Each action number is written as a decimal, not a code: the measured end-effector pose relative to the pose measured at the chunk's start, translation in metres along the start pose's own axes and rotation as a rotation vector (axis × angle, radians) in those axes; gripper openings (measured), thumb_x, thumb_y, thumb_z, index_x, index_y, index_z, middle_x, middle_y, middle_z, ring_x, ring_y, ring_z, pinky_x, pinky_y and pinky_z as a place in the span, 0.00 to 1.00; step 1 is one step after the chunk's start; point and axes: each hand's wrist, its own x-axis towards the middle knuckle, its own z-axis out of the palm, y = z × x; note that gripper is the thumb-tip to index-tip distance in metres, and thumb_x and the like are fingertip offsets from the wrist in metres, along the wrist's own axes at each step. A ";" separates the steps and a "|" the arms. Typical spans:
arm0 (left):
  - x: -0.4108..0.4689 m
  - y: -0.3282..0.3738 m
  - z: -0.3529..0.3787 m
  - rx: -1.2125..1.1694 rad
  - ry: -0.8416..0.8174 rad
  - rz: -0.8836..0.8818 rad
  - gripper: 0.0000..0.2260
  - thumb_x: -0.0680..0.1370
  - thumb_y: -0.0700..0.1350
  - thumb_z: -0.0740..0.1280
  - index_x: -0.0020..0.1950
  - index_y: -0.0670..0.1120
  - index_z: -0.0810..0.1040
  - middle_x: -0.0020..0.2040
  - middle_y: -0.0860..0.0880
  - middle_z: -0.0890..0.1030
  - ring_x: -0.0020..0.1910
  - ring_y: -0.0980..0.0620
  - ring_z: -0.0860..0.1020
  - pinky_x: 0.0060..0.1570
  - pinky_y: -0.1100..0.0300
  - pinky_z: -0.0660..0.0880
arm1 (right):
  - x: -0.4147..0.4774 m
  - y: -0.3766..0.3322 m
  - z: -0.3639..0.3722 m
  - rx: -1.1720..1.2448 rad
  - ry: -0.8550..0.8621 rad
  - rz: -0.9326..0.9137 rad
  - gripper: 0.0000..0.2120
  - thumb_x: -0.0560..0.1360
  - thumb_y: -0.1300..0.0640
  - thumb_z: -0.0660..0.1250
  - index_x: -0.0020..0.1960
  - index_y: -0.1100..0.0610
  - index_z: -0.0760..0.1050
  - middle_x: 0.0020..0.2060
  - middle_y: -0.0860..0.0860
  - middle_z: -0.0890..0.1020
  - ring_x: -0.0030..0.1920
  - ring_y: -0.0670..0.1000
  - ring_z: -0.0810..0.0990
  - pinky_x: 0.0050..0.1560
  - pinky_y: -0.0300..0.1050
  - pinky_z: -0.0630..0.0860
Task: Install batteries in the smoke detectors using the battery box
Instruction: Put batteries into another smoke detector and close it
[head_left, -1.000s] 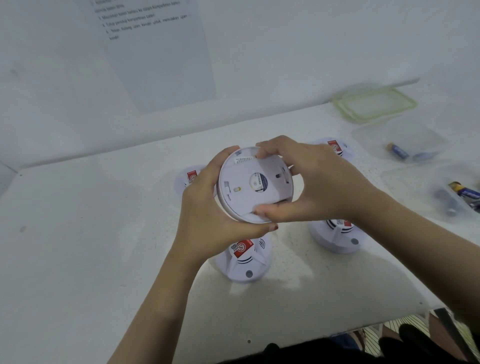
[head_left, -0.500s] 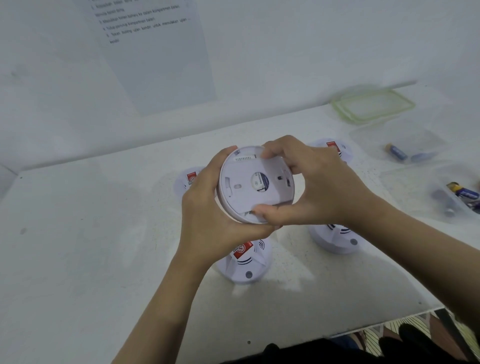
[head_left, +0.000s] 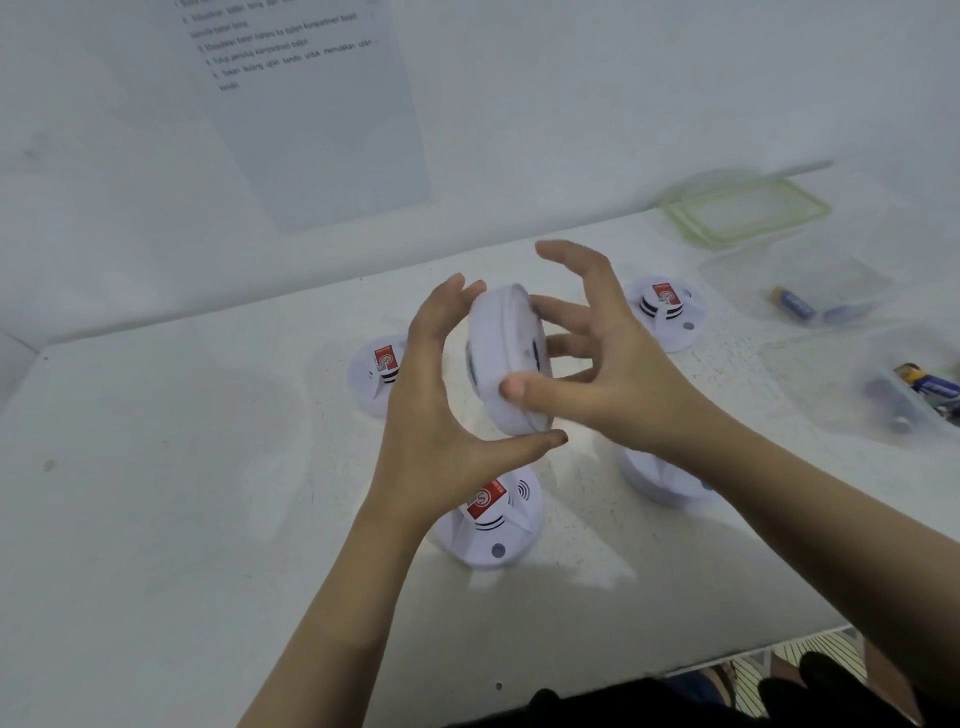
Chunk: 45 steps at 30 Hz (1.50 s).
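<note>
A white round smoke detector (head_left: 501, 364) is held edge-on above the table between both hands. My left hand (head_left: 441, 410) cups its left face, thumb under the bottom rim. My right hand (head_left: 608, 364) touches its right side with thumb and fingertips, the other fingers spread. Several more smoke detectors stand on the white table (head_left: 156, 493): one at the front (head_left: 491, 525), one at the left (head_left: 376, 371), one at the back right (head_left: 667, 312), one partly hidden under my right wrist (head_left: 657, 480). A clear battery box (head_left: 852, 389) with batteries (head_left: 930, 387) sits at the right.
A second clear box (head_left: 737, 280) farther back holds a blue battery (head_left: 792, 304). Two green-rimmed lids (head_left: 748, 210) lie at the back right by the wall. A printed instruction sheet (head_left: 311, 104) hangs on the wall. The table's front edge runs at the lower right.
The held detector has turned from showing its flat back to standing edge-on. My right hand's fingers have opened and spread away from its rim.
</note>
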 end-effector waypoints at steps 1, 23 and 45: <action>0.000 -0.002 -0.001 -0.005 -0.020 -0.018 0.48 0.59 0.57 0.79 0.72 0.62 0.56 0.72 0.59 0.67 0.72 0.59 0.66 0.66 0.67 0.67 | 0.000 0.002 -0.001 0.113 -0.028 0.010 0.40 0.62 0.51 0.75 0.69 0.42 0.58 0.57 0.45 0.79 0.50 0.47 0.82 0.44 0.40 0.79; -0.006 -0.015 0.012 -0.129 0.028 -0.221 0.44 0.62 0.45 0.83 0.73 0.50 0.65 0.68 0.55 0.73 0.68 0.55 0.72 0.64 0.53 0.75 | -0.011 0.033 -0.001 0.305 -0.081 0.059 0.41 0.69 0.71 0.71 0.72 0.43 0.60 0.63 0.47 0.76 0.60 0.51 0.78 0.49 0.52 0.80; -0.011 -0.012 0.018 -0.143 0.010 -0.272 0.43 0.63 0.42 0.82 0.74 0.51 0.65 0.67 0.56 0.74 0.65 0.63 0.73 0.57 0.71 0.73 | -0.011 0.043 -0.009 0.324 -0.091 0.078 0.40 0.66 0.70 0.71 0.70 0.41 0.64 0.58 0.53 0.80 0.50 0.55 0.80 0.43 0.52 0.80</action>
